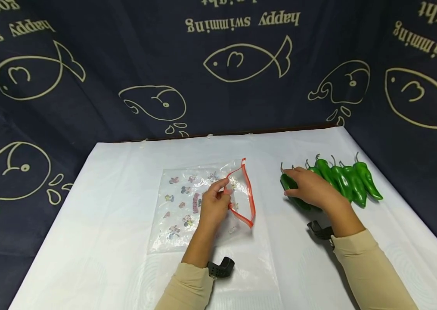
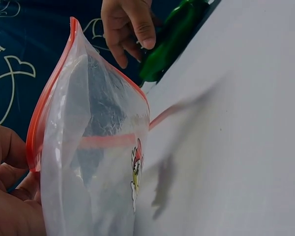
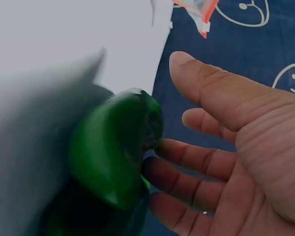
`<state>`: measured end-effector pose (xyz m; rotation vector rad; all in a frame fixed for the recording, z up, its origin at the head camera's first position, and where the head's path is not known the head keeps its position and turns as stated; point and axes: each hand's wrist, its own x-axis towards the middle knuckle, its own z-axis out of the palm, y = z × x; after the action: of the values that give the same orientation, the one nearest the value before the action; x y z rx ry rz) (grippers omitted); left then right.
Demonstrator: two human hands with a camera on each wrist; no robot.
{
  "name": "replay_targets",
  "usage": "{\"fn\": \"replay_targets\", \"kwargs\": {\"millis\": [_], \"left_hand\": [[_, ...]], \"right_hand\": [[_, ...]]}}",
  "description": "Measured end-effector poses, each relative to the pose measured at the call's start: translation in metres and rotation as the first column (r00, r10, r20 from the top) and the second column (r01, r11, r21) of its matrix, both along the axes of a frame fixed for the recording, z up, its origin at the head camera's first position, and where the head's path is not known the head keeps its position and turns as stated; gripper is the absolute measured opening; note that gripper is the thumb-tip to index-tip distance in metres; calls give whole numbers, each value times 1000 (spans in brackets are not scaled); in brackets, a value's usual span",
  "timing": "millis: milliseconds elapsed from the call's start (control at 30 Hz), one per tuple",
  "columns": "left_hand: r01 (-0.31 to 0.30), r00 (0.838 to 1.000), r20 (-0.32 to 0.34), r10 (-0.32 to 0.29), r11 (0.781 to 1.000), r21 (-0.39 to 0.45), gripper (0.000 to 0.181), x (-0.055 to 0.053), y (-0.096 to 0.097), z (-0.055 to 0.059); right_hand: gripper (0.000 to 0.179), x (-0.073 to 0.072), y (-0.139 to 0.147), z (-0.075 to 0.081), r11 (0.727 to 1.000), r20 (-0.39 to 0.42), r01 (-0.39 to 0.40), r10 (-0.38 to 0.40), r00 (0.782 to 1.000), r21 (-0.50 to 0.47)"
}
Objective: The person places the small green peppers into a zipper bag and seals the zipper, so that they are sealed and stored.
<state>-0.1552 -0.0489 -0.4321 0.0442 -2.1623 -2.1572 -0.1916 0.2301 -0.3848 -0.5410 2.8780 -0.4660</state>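
A clear zip bag (image 1: 183,185) with small cartoon prints lies on the white table, its red-edged mouth gaping toward the right. My left hand (image 1: 216,202) pinches the near side of that mouth; in the left wrist view the thumb and fingers grip the red zip strip (image 2: 35,132). Over the left end of a row of green peppers (image 1: 344,183) is my right hand (image 1: 311,187), thumb spread apart from the fingers. In the right wrist view its fingertips are right at one green pepper (image 3: 105,147), not curled round it.
Several green peppers lie side by side, stems pointing away. A clear plastic sheet (image 1: 249,280) extends below the bag toward the near edge. Dark cloth (image 1: 148,51) printed with fish and whales hangs behind the table (image 1: 117,206) and along both sides.
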Motion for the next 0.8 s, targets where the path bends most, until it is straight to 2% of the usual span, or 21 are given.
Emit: {"fn": "replay_targets", "kwargs": {"millis": [200, 400, 567, 800], "left_hand": [[-7, 1000, 24, 7, 1000, 1, 47, 0, -1, 0], [-12, 1000, 0, 12, 999, -45, 46, 0, -1, -2], [-31, 999, 9, 32, 996, -85, 43, -1, 1, -3], [-36, 999, 12, 36, 997, -61, 42, -2, 3, -5]], "right_hand": [[72, -3, -2, -5, 999, 5, 26, -26, 1000, 29], [75, -5, -6, -8, 998, -6, 27, -27, 1000, 49], [74, -4, -10, -9, 997, -23, 45, -44, 999, 56], [74, -2, -13, -10, 996, -21, 70, -69, 997, 62]]}}
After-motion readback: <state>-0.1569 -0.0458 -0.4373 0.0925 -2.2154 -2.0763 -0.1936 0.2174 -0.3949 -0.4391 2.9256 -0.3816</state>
